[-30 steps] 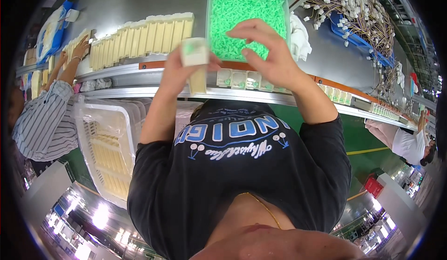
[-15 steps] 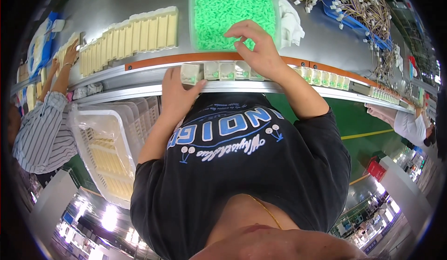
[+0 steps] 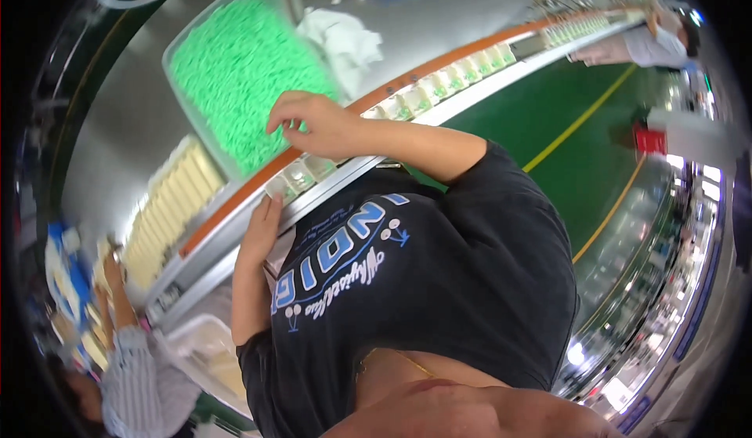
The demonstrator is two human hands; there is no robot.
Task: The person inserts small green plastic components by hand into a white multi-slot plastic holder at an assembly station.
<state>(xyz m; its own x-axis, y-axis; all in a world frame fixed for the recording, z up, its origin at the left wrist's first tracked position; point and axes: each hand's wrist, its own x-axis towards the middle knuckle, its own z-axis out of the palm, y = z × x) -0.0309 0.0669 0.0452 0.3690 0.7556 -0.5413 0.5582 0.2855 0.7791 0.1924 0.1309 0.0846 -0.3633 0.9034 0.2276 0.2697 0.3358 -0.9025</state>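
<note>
My right hand [image 3: 315,123] hovers with curled fingers over the near edge of a clear tray [image 3: 178,87] filled with small bright green pieces [image 3: 235,66]. Whether it holds any of them is hidden by the fingers. My left hand [image 3: 262,228] lies flat against the metal rail [image 3: 235,262], fingertips touching a small cream block [image 3: 276,190] at the left end of a row of cream and green blocks [image 3: 439,92] that runs along the orange-edged track. My dark printed shirt fills the lower middle of the view.
A white cloth [image 3: 345,37] lies beside the tray. Rows of cream blocks [image 3: 171,203] stand to the left. A white crate [image 3: 205,345] sits below the rail. A person in a striped sleeve [image 3: 139,383] works lower left, another person [image 3: 650,42] upper right. Green floor [image 3: 548,117] lies beyond.
The view has tilted sharply. My left hand brought a cream block down into the row and now rests on the rail. My right hand moved from the row up over the green tray.
</note>
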